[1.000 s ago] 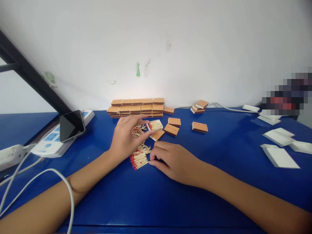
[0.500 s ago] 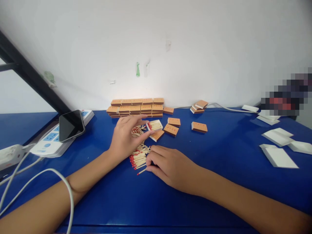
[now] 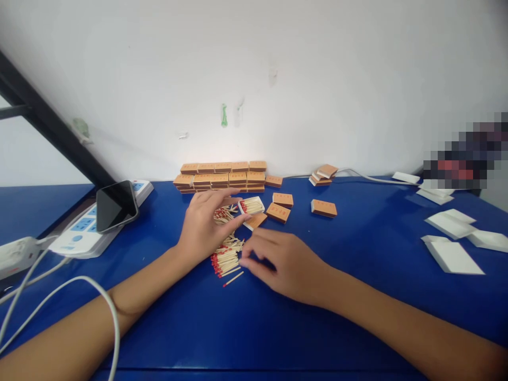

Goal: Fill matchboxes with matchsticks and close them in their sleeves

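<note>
Resting on a blue table (image 3: 357,296), the left hand (image 3: 204,225) lies fingers spread and flat over a heap of red-tipped matches (image 3: 225,254), fingertips near an open match tray (image 3: 251,204). Right hand (image 3: 283,262) hovers just beside the heap, fingers loosely curled; whether they pinch anything cannot be told. One loose match (image 3: 233,279) lies apart, just below the heap. Stacked matchboxes (image 3: 222,175) line the wall behind.

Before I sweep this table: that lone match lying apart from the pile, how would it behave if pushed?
The lone match looks thin and light, so it would probably skid or roll on the smooth blue table. Its slim wooden stick likely snaps under pressure. It lies near the right hand.
</note>
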The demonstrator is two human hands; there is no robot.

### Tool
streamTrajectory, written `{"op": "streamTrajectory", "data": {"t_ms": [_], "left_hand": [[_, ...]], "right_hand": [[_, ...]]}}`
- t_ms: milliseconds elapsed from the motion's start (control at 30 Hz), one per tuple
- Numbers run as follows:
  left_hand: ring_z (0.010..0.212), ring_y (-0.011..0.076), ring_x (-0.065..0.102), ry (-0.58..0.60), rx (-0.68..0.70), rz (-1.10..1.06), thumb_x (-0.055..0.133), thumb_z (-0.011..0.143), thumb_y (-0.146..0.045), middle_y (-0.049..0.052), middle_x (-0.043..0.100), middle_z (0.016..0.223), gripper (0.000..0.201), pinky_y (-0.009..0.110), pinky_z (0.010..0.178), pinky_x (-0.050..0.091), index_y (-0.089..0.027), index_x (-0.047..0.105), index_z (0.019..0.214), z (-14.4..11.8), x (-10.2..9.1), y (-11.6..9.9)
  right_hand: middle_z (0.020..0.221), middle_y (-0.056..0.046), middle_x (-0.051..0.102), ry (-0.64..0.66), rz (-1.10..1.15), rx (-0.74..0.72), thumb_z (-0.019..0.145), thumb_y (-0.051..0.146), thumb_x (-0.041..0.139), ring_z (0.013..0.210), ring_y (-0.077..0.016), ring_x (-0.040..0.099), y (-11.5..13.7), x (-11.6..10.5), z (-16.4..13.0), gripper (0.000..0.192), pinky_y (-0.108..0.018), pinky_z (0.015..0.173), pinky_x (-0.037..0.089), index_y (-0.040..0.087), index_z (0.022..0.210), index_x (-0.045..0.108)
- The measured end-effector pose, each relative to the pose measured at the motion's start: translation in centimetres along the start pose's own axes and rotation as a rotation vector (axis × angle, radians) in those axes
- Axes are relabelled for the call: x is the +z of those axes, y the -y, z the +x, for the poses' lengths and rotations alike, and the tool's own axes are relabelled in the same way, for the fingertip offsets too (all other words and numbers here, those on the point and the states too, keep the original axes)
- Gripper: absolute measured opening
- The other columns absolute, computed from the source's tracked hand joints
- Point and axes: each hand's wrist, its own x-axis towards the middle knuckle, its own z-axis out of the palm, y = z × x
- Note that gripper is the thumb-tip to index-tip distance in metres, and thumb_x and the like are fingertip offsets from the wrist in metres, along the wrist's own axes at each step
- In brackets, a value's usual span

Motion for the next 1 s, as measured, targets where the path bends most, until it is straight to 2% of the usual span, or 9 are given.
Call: {"op": "streamTrajectory", "data": {"t_ms": [133,200,267,400,533,667,800,900,1000], "left_hand": [[0.106,0.0228,0.075,0.004,0.023,-0.009,0.086,0.086,-0.039,0.000,0.081,0.108,0.052,0.037,0.097,0.050,-0.025,0.062,0.130,0.0,-0.1,-0.1],[0.106,0.0232,0.074,0.009,0.032,-0.012,0.086,0.086,-0.040,0.000,0.081,0.107,0.052,0.038,0.097,0.050,-0.026,0.062,0.129,0.0,-0.1,-0.2],[0.106,0.0238,0.074,0.014,0.032,-0.009,0.085,0.086,-0.041,0.001,0.081,0.108,0.050,0.040,0.097,0.051,-0.026,0.062,0.129,0.0,-0.1,-0.2],[0.107,0.0241,0.074,-0.002,0.032,-0.004,0.084,0.087,-0.041,0.001,0.081,0.108,0.049,0.040,0.097,0.051,-0.026,0.062,0.128,0.1,-0.1,0.0],[0.107,0.0253,0.075,-0.007,0.008,0.005,0.083,0.088,-0.044,0.003,0.081,0.108,0.048,0.041,0.096,0.052,-0.025,0.063,0.127,0.1,0.0,0.3],[0.106,0.0244,0.075,-0.013,-0.003,0.002,0.083,0.088,-0.044,0.002,0.081,0.107,0.048,0.041,0.096,0.053,-0.026,0.063,0.128,0.1,0.1,0.4],[0.106,0.0239,0.075,0.000,-0.028,-0.006,0.084,0.087,-0.043,0.001,0.081,0.107,0.048,0.041,0.096,0.053,-0.027,0.064,0.127,0.1,0.1,0.5],[0.105,0.0246,0.075,-0.005,-0.041,-0.001,0.083,0.087,-0.045,0.002,0.081,0.107,0.048,0.042,0.095,0.054,-0.027,0.064,0.127,0.1,0.0,0.4],[0.103,0.0253,0.076,-0.001,-0.061,-0.012,0.082,0.087,-0.048,0.003,0.081,0.108,0.048,0.042,0.095,0.054,-0.027,0.065,0.127,0.2,0.0,0.4]], "right_hand": [[0.078,0.001,0.059,-0.293,-0.085,0.104,0.102,0.026,0.059,0.067,-0.0145,0.054,-2.2,-1.8,0.8,0.011,-0.029,0.065,0.043,0.021,0.095,0.065],[0.077,0.000,0.058,-0.369,-0.138,0.152,0.102,0.027,0.057,0.066,-0.0151,0.054,-3.7,-2.8,1.1,0.011,-0.030,0.064,0.043,0.021,0.095,0.064],[0.078,0.000,0.059,-0.387,-0.189,0.205,0.101,0.028,0.057,0.067,-0.0158,0.054,-5.2,-3.7,1.4,0.013,-0.031,0.064,0.043,0.021,0.093,0.063],[0.081,-0.001,0.061,-0.186,-0.261,0.325,0.097,0.039,0.062,0.071,-0.0176,0.057,-7.1,-4.9,1.3,0.020,-0.032,0.064,0.042,0.022,0.087,0.062],[0.093,-0.003,0.065,-0.013,-0.374,0.369,0.092,0.046,0.067,0.082,-0.0219,0.064,-7.3,-5.1,0.8,0.025,-0.034,0.067,0.044,0.022,0.093,0.059],[0.101,-0.007,0.066,0.043,-0.418,0.372,0.094,0.043,0.063,0.089,-0.0246,0.066,-7.4,-5.1,0.5,0.022,-0.037,0.073,0.048,0.021,0.098,0.059],[0.101,-0.007,0.067,0.089,-0.399,0.411,0.091,0.043,0.068,0.088,-0.0249,0.065,-7.9,-5.6,0.3,0.025,-0.036,0.071,0.046,0.021,0.101,0.061],[0.098,-0.006,0.067,0.121,-0.329,0.382,0.091,0.039,0.070,0.082,-0.0228,0.063,-8.2,-6.4,0.5,0.024,-0.034,0.069,0.045,0.020,0.104,0.065],[0.096,-0.005,0.065,0.078,-0.186,0.322,0.092,0.038,0.069,0.078,-0.0201,0.061,-8.1,-7.3,0.8,0.030,-0.033,0.068,0.046,0.020,0.116,0.067]]}}
